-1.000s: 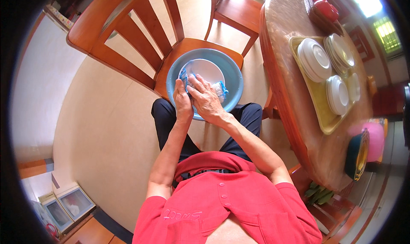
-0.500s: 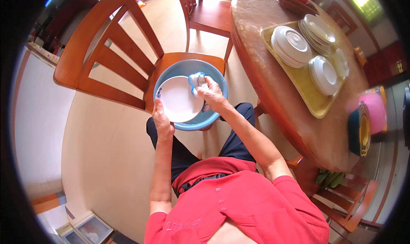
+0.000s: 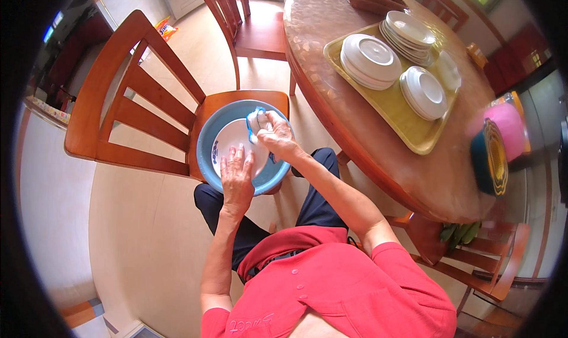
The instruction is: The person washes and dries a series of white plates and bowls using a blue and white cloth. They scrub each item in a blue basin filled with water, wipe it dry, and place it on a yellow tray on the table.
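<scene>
A blue basin (image 3: 205,131) stands on the seat of a wooden chair in front of my knees. Inside it lies a white plate (image 3: 238,134) with a dark blue mark near its left rim. My left hand (image 3: 238,181) is open over the near part of the plate, fingers spread and seeming to touch it. In my right hand (image 3: 278,138) is a bunched white cloth with blue edging (image 3: 256,124), gripped above the plate's far right side. My fingers hide part of the cloth.
To the right, a round table (image 3: 331,110) bears a yellow tray (image 3: 414,141) with stacks of white dishes (image 3: 370,60). Pink and dark bowls or baskets (image 3: 496,154) sit at the table's right edge. Another wooden chair (image 3: 260,33) stands beyond the basin.
The plate has gone from being held tilted at its edge to lying lower in the basin. My left hand has let go of the rim and spread over it. The view has shifted.
</scene>
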Available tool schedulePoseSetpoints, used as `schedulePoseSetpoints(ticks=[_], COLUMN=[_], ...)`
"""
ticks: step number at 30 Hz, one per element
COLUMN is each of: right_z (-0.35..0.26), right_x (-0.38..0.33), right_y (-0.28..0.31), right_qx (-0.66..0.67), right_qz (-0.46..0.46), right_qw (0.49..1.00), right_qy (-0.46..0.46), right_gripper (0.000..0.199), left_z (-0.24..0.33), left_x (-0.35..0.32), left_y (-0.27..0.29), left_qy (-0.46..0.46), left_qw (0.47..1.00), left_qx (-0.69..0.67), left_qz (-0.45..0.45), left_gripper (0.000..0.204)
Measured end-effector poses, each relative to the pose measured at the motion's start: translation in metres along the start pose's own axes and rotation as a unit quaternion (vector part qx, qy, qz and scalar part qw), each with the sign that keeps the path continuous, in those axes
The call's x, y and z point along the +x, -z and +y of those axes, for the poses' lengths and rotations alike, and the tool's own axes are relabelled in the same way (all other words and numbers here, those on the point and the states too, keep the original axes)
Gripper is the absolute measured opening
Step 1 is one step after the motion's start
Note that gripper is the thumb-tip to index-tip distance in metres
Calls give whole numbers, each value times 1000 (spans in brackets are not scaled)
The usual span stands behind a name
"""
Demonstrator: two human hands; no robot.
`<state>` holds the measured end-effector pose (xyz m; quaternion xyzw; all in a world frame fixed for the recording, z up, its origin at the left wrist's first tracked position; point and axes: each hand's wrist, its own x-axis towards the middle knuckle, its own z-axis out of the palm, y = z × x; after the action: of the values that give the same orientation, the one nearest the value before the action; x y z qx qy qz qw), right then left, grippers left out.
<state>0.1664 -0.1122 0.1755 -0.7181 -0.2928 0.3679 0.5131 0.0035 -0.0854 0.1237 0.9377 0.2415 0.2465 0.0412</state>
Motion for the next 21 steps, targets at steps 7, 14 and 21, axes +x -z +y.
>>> schedulePoseSetpoints(ticks=[7,14,21], right_z=[3,10,4], right_x=[-18,-45,16], right_y=[6,-53,-45], right_qx=[213,-237,-245], right_qz=[-107,-62,78], right_qw=[971,842,844], right_qy=[17,481,470], right_gripper=[33,27,17], left_z=[-5,-5,4], left_x=[6,-18,-4], left_y=[16,0,37], left_qy=[360,301,352], left_qw=[660,554,600], left_qx=[-657,-768,-714], left_qz=[67,113,82], left_gripper=[42,50,61])
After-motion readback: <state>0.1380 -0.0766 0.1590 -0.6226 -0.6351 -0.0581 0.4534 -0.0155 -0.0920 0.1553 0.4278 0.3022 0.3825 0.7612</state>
